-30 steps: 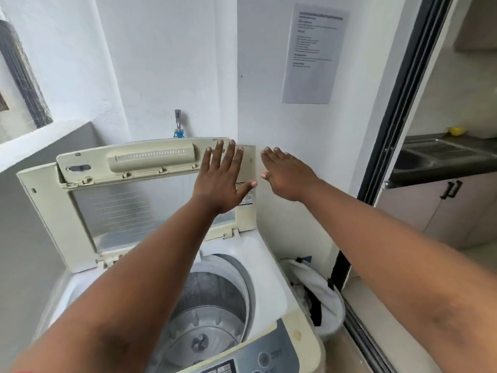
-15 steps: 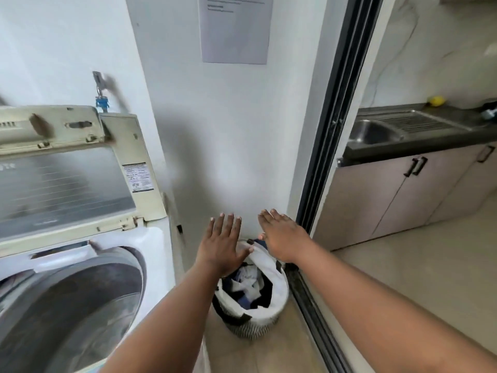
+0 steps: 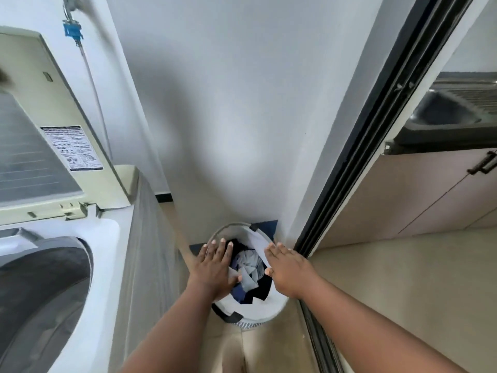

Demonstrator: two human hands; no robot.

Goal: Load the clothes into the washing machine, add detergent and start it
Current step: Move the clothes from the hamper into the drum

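Nearest, two bare forearms reaching down and forward from the bottom edge. Left hand (image 3: pixel 213 266) spread flat, fingers straight, grasping nothing, over the left rim of the laundry basket (image 3: pixel 271 309); whether touching the rim or just above it cannot be told. Right hand (image 3: pixel 289 269) likewise flat and released, fingers together, over the basket's right rim. Between the two hands, inside the basket, a jumble of clothes (image 3: pixel 248 275) in dark blue, grey and black, not yet in the machine. Basket white with dark handles, standing on the floor in the corner, between the washing machine (image 3: pixel 102 265) to the left and the dark sliding-door frame (image 3: pixel 357 146) to the right. Machine's lid (image 3: pixel 67 135) raised upright, drum mouth open below it. Farther back, a blue-fitted tap (image 3: pixel 72 30) on the wall. Beyond the door frame, a steel sink (image 3: pixel 446 114) above pale cabinets.
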